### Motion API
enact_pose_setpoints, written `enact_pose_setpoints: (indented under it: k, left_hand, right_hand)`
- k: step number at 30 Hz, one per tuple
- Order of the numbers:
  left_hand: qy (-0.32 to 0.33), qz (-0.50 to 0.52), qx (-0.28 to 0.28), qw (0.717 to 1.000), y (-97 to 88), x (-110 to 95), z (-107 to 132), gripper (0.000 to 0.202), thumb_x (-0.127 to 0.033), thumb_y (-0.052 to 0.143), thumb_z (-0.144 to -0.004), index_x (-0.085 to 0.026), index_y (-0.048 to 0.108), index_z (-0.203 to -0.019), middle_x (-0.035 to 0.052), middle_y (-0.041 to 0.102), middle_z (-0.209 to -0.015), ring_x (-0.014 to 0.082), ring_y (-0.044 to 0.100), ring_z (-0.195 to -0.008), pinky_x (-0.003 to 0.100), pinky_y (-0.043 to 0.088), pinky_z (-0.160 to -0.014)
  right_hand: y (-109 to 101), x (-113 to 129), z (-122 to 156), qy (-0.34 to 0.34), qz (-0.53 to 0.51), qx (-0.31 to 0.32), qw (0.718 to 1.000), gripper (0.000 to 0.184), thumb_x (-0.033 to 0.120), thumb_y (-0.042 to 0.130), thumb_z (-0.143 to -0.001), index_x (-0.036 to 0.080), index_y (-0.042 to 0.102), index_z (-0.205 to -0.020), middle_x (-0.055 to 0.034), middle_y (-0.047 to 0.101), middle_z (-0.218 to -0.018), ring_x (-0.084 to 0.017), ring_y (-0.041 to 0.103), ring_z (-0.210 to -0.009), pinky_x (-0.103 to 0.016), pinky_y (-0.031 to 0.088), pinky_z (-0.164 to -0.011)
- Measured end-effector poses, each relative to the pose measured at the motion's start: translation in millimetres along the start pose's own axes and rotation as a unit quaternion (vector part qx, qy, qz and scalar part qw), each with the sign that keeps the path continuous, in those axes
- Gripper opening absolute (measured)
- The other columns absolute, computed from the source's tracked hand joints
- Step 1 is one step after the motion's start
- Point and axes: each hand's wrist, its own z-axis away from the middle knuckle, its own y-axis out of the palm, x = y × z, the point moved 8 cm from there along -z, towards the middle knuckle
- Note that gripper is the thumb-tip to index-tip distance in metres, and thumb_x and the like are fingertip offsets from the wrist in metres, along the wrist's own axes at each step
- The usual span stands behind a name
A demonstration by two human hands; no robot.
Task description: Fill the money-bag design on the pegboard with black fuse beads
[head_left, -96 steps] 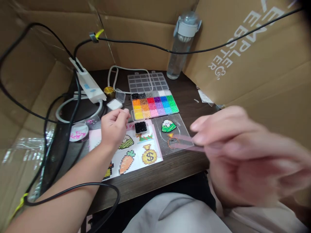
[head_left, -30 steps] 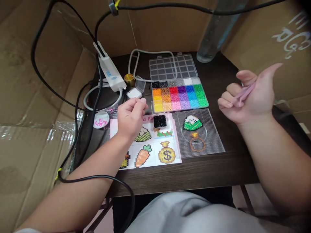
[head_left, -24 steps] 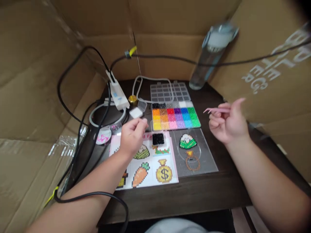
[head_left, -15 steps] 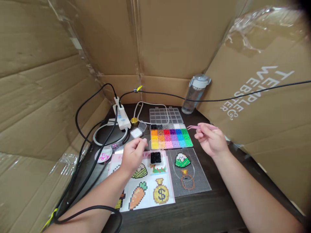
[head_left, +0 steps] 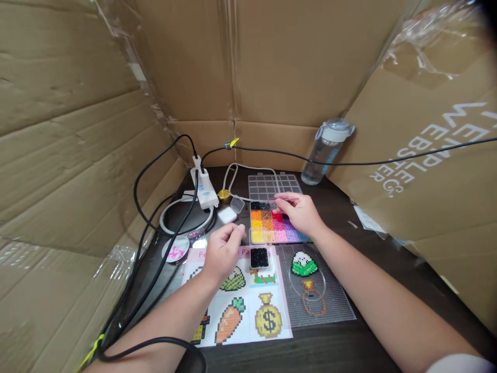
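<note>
Right hand [head_left: 301,211], grip grasping pink tweezers [head_left: 287,198] above bead case [head_left: 277,243] on tabletop [head_left: 322,349], left hand [head_left: 224,249] clenched over pattern sheet [head_left: 249,317], any held item indiscernible, partly beaded pegboard [head_left: 337,310] beside the sheet.

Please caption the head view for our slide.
The right hand holds pink tweezers over the bead box, a pegboard nearby.

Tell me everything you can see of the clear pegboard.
The pegboard looks like see-through plastic covered in a fine grid. It lies flat on the dark table, right of the pattern sheet; whether their edges touch is unclear. On it sit a green-and-white rice ball outlined in black and, nearer the person, a yellow-orange patch atop a brown ring. The right forearm hides part of its right edge.
</note>
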Motion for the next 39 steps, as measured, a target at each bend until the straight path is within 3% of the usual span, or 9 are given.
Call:
enact_pose_setpoints:
  k: [6,10,16,20,26,32,39]
  left_hand:
    - [-0.004,-0.003,-0.002,1.000,0.6,0,-1,0.034,-0.040,0.054,-0.087,-0.017,0.054,-0.060,-0.0037,0.039,-0.052,0.0094,0.033,-0.051,0.024,0.027,-0.048]
    - [-0.003,0.002,-0.003,1.000,1.3,-2,0,0.033,-0.038,0.055,-0.086,-0.017,0.055,-0.061,-0.0032,0.041,-0.052,0.0099,0.034,-0.051,0.024,0.028,-0.049]
    - [0.023,-0.010,-0.013,1.000,-0.2,-11,1,0.026,-0.035,0.059,-0.081,-0.017,0.057,-0.063,-0.0028,0.046,-0.056,0.0098,0.039,-0.055,0.024,0.033,-0.054]
    - [0.024,-0.009,-0.018,1.000,-1.2,-11,1,0.024,-0.034,0.059,-0.081,-0.016,0.058,-0.065,-0.0030,0.045,-0.057,0.0097,0.039,-0.056,0.025,0.033,-0.055]
    - [0.027,-0.004,-0.013,1.000,3.4,-10,2,0.024,-0.033,0.059,-0.080,-0.016,0.058,-0.063,-0.0018,0.049,-0.057,0.0106,0.043,-0.058,0.026,0.036,-0.056]
    - [0.039,-0.014,-0.018,0.999,4.0,-10,1,0.024,-0.031,0.059,-0.081,-0.016,0.059,-0.062,-0.0020,0.049,-0.056,0.0100,0.042,-0.056,0.026,0.036,-0.056]
    - [0.042,-0.006,-0.020,0.999,5.0,-13,2,0.022,-0.027,0.060,-0.079,-0.017,0.058,-0.060,-0.0022,0.050,-0.054,0.0096,0.043,-0.054,0.024,0.035,-0.051]
  right_hand:
    - [-9,11,4,-0.057,0.028,-0.020,0.998,0.032,0.047,0.071,-0.076,0.017,0.075,-0.087,-0.0099,0.076,-0.090,-0.019,0.071,-0.071,-0.036,0.059,-0.071]
    - [-9,21,18,-0.047,0.032,0.011,0.998,0.030,0.044,0.069,-0.081,0.016,0.076,-0.088,-0.0100,0.078,-0.088,-0.016,0.069,-0.070,-0.032,0.058,-0.070]
    - [-12,48,38,-0.065,0.051,0.008,0.997,0.016,0.032,0.070,-0.081,0.018,0.077,-0.082,-0.0058,0.078,-0.077,-0.010,0.061,-0.055,-0.025,0.052,-0.054]
    - [-13,60,70,-0.062,0.070,0.010,0.996,0.010,0.029,0.073,-0.079,0.021,0.078,-0.081,-0.0031,0.077,-0.072,-0.011,0.061,-0.049,-0.023,0.049,-0.045]
    - [-9,52,114,-0.085,0.127,-0.031,0.988,0.005,0.024,0.076,-0.076,0.026,0.079,-0.080,-0.0026,0.079,-0.078,-0.019,0.076,-0.068,-0.031,0.064,-0.064]
    - [5,41,111,-0.100,0.163,0.010,0.982,0.009,0.022,0.073,-0.079,0.026,0.080,-0.082,-0.0023,0.080,-0.083,-0.021,0.077,-0.074,-0.033,0.066,-0.070]
    - [4,34,113,-0.110,0.178,0.020,0.978,0.012,0.023,0.073,-0.081,0.030,0.080,-0.088,-0.0007,0.080,-0.089,-0.021,0.077,-0.079,-0.034,0.066,-0.075]
